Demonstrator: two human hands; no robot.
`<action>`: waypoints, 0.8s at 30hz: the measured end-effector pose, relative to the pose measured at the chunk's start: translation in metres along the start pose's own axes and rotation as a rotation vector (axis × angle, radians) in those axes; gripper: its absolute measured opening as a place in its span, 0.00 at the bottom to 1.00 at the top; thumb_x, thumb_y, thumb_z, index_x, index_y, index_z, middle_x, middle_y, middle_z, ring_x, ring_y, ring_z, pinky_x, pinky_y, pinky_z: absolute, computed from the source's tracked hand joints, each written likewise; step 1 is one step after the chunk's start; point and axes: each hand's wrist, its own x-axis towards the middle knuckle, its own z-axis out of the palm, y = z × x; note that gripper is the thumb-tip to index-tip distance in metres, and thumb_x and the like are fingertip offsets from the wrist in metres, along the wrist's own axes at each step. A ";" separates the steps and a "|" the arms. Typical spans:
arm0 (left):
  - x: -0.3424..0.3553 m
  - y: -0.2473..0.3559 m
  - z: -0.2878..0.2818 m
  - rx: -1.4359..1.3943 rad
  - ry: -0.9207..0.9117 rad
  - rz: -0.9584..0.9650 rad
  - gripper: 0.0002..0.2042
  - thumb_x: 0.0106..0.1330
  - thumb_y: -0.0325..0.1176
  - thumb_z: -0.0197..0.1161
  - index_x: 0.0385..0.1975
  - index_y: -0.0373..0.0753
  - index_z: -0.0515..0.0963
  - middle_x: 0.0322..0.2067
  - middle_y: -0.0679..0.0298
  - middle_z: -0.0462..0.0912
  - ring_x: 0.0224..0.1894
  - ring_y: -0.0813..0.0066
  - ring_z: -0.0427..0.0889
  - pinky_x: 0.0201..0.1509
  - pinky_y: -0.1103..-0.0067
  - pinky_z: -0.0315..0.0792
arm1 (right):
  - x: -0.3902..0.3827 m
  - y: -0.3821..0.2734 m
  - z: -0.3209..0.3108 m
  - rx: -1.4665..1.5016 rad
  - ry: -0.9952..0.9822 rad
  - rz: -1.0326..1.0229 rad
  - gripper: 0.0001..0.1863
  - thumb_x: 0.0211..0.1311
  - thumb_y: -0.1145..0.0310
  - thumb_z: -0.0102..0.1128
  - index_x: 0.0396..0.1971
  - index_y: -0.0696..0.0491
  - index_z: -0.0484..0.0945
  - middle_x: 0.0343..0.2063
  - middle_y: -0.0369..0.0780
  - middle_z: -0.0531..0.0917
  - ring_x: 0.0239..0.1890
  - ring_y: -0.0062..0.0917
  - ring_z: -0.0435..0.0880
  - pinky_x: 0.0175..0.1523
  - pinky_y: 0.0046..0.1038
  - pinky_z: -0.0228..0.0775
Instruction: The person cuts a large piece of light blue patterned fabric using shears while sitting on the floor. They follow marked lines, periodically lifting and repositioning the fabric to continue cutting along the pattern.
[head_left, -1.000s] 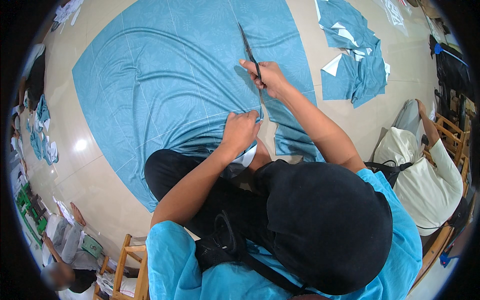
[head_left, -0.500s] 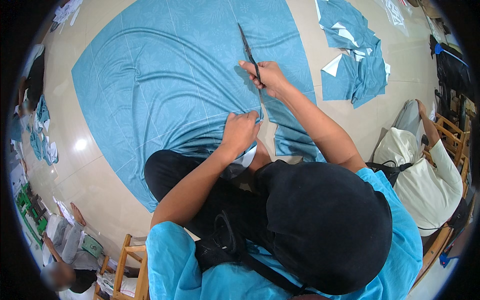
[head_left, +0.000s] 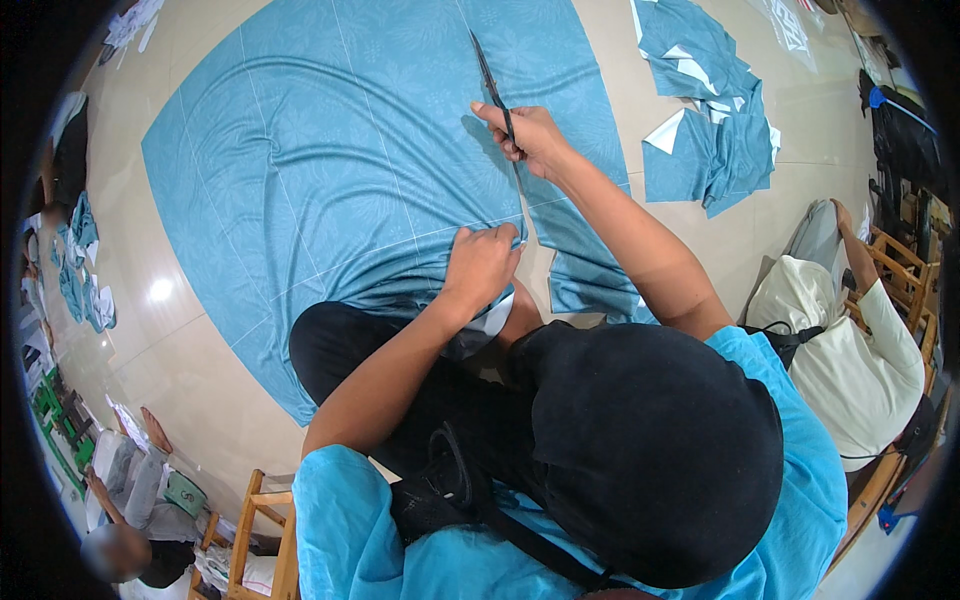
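Note:
A large piece of blue patterned fabric [head_left: 330, 150] lies spread over the floor, crossed by thin pale lines and wrinkled toward my knees. My right hand [head_left: 527, 140] grips a pair of dark scissors [head_left: 486, 75], whose blades point away from me along one pale line. Behind the scissors a cut runs back toward me and parts a narrow strip [head_left: 590, 275] from the main sheet. My left hand [head_left: 483, 262] is closed on the bunched fabric edge beside the near end of the cut.
Cut blue fabric pieces with white undersides [head_left: 715, 140] lie on the tiled floor at the far right. A person in a pale top [head_left: 830, 350] sits close on the right. Another person [head_left: 140, 500] is at lower left near a wooden stool [head_left: 262, 540]. More fabric pieces [head_left: 80, 260] lie far left.
My right hand and the scissors have moved farther away along the pale line, and the cut reaches a bit farther. My left hand stays in place on the fabric.

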 end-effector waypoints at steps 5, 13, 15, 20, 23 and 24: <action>0.001 0.000 0.001 0.013 -0.008 -0.006 0.11 0.77 0.37 0.66 0.46 0.36 0.83 0.38 0.53 0.92 0.43 0.52 0.91 0.52 0.59 0.71 | 0.001 0.002 -0.002 -0.018 -0.017 -0.011 0.28 0.57 0.46 0.89 0.29 0.53 0.80 0.22 0.34 0.77 0.18 0.14 0.73 0.20 0.17 0.60; 0.000 -0.002 0.002 0.001 0.003 0.003 0.10 0.77 0.37 0.66 0.45 0.36 0.83 0.37 0.52 0.92 0.42 0.51 0.90 0.53 0.59 0.71 | -0.001 -0.002 0.001 -0.031 -0.009 -0.001 0.28 0.58 0.45 0.88 0.29 0.53 0.81 0.21 0.34 0.78 0.18 0.15 0.73 0.21 0.19 0.60; 0.000 -0.002 0.003 0.025 0.037 0.031 0.10 0.75 0.38 0.68 0.44 0.36 0.82 0.35 0.53 0.92 0.40 0.52 0.91 0.51 0.60 0.71 | 0.001 -0.005 0.001 -0.027 -0.009 0.003 0.28 0.58 0.44 0.87 0.29 0.53 0.81 0.21 0.34 0.78 0.18 0.15 0.72 0.21 0.20 0.58; 0.001 -0.002 0.003 0.010 0.042 0.039 0.10 0.75 0.37 0.68 0.43 0.36 0.82 0.34 0.53 0.91 0.40 0.52 0.90 0.51 0.59 0.71 | 0.015 -0.012 0.005 -0.015 -0.004 -0.026 0.28 0.59 0.43 0.87 0.29 0.53 0.81 0.20 0.34 0.77 0.17 0.14 0.70 0.21 0.21 0.55; 0.001 -0.003 0.003 -0.012 0.009 0.017 0.10 0.76 0.37 0.66 0.45 0.35 0.82 0.35 0.52 0.91 0.41 0.50 0.90 0.51 0.57 0.71 | 0.021 -0.014 0.005 -0.010 -0.020 -0.031 0.29 0.59 0.43 0.86 0.29 0.53 0.81 0.21 0.34 0.76 0.18 0.14 0.70 0.20 0.20 0.56; 0.001 -0.004 0.003 -0.008 0.003 0.014 0.10 0.76 0.37 0.66 0.45 0.36 0.82 0.35 0.52 0.91 0.40 0.50 0.90 0.51 0.57 0.71 | 0.022 -0.014 0.005 -0.004 -0.037 -0.043 0.29 0.59 0.43 0.86 0.29 0.53 0.81 0.21 0.34 0.76 0.18 0.14 0.70 0.20 0.20 0.56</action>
